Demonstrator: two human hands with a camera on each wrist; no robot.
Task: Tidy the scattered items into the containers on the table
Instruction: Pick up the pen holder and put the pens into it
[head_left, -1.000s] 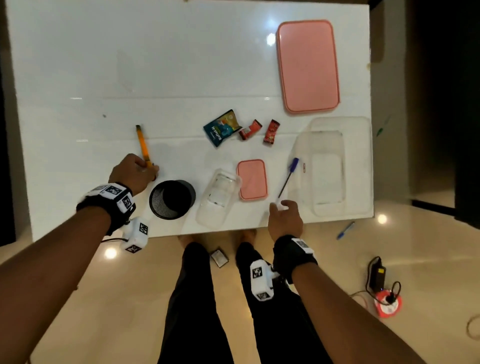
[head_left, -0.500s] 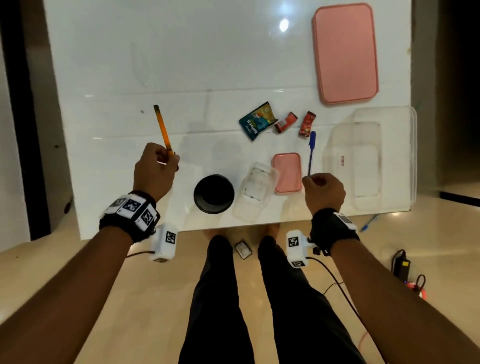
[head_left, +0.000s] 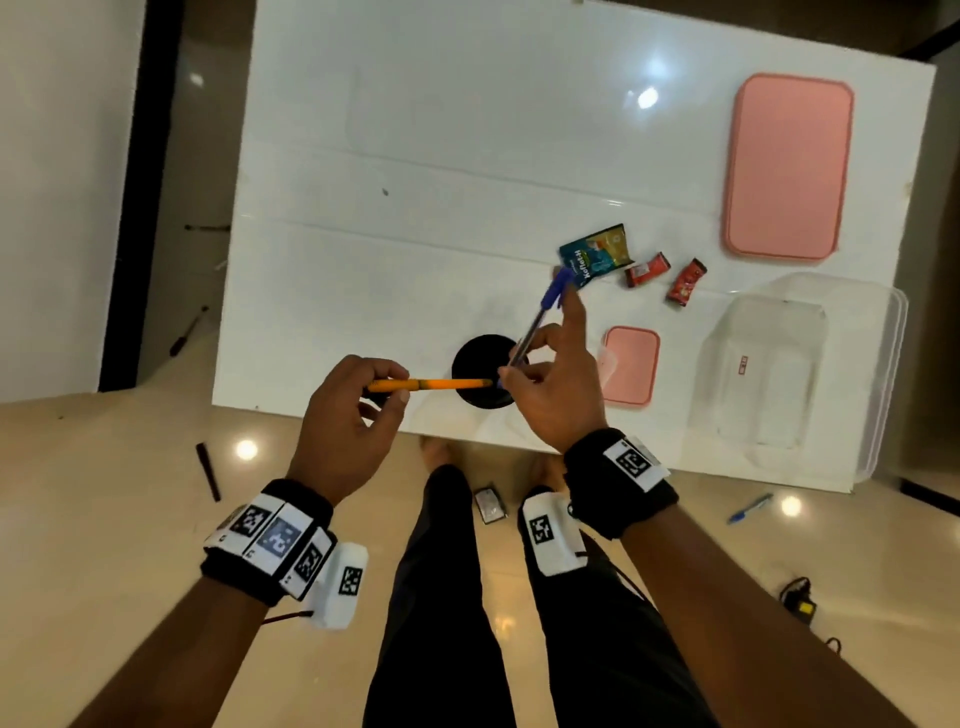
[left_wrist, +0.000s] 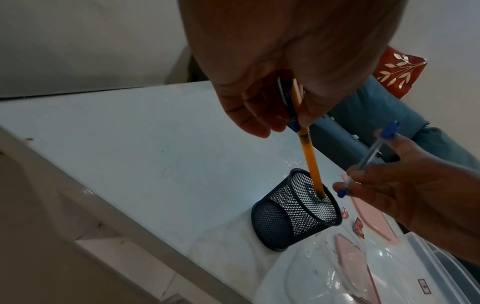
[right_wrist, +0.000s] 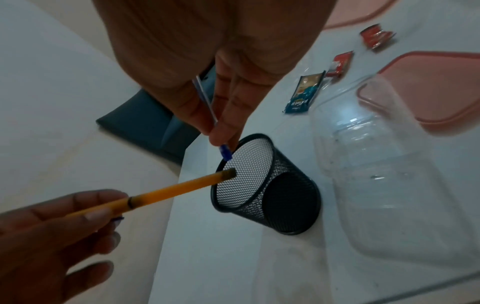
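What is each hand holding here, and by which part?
The left hand pinches the orange pen near its back end; the right hand grips the blue pen low on its clear barrel. Both tips point at the mesh cup.

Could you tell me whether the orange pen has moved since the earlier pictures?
Yes. The orange pen, earlier left of the mesh cup on the table, is now held by the left hand, its tip at the cup's rim.

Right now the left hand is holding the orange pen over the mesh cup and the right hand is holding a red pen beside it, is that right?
Not quite: the pen in the right hand is clear with a blue cap, not red, as the head view shows. The left hand does hold the orange pen over the mesh cup.
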